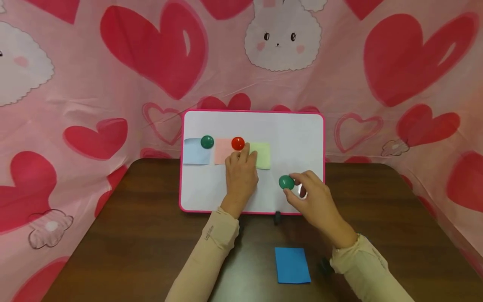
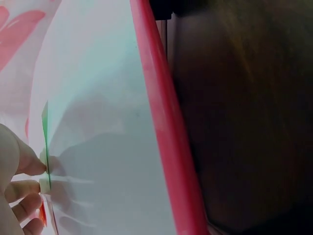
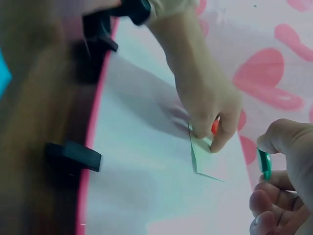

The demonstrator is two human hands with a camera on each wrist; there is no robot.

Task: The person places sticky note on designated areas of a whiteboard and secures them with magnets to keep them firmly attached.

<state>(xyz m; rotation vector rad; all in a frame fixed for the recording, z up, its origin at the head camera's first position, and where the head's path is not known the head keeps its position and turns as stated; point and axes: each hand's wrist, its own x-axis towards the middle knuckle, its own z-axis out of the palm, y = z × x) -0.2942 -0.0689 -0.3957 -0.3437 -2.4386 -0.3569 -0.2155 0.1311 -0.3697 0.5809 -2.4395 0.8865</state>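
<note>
A whiteboard (image 1: 296, 130) with a pink rim stands on the table. My left hand (image 1: 242, 174) touches the pale yellow-green sticky note (image 1: 264, 156) on the board, its fingertips on the note's left part. Between thumb and fingers my right hand (image 1: 317, 201) pinches a round green magnet (image 1: 286, 182), seen edge-on in the right wrist view (image 3: 265, 164) in front of the board. Left of the yellow-green note, a pink note (image 1: 220, 153) has a red magnet (image 1: 237, 143) at its upper right. Farther left, another green magnet (image 1: 207, 141) sits on a light blue note's (image 1: 195, 153) upper right corner.
A bright blue sticky note (image 1: 292, 265) lies on the dark wooden table (image 1: 143, 235) in front of the board. Black feet (image 3: 73, 155) grip the board's lower edge. A pink cloth with hearts (image 1: 154, 46) hangs behind. Something dark by the right sleeve is partly hidden.
</note>
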